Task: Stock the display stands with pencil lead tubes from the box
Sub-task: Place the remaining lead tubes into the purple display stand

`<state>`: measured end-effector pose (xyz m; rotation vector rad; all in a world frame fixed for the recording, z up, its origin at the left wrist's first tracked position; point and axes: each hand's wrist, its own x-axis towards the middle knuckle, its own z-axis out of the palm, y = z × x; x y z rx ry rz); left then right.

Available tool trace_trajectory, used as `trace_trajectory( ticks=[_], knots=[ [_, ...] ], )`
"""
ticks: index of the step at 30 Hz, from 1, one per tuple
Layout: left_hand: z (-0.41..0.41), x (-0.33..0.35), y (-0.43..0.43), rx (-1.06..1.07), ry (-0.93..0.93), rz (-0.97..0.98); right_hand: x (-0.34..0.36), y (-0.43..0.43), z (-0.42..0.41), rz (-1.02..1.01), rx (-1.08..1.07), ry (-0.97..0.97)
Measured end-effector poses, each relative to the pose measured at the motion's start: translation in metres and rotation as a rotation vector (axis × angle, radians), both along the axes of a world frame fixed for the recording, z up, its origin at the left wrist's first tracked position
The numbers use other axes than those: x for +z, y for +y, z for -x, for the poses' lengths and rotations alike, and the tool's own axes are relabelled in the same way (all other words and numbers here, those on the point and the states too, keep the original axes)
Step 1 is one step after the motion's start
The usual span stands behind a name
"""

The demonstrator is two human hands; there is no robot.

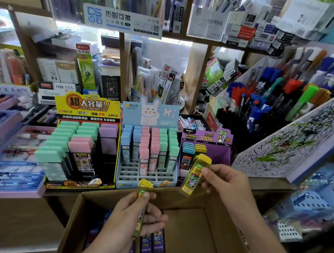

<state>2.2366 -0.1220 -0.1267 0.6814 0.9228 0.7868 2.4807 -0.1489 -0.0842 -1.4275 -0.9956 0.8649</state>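
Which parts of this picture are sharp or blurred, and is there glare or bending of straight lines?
Head view: the blue display stand in the middle is sharp; the left edge and upper right corner are soft; backlight behind the shelves washes out the gap above the stand; shelf lines bow from the wide lens; the box is dim inside.

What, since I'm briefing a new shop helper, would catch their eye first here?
Front and centre, the left hand grips a yellow-capped tube over the cardboard box, while the right hand pinches a second yellow tube before the purple stand. Behind, the yellow display of mint, pink and lilac tubes stands left of the blue rabbit display, whose front slots are bare.
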Motion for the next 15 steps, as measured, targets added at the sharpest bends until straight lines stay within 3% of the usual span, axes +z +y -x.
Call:
trace_trajectory(
  ticks=[6,15],
  knots=[
    [0.001,0.001,0.000,0.004,-0.018,0.030,0.008,0.010,-0.019,-0.104,-0.102,-0.202],
    [0.004,0.000,0.001,-0.011,-0.028,0.037,0.003,0.027,-0.022,-0.193,-0.150,-0.322]
  ],
)
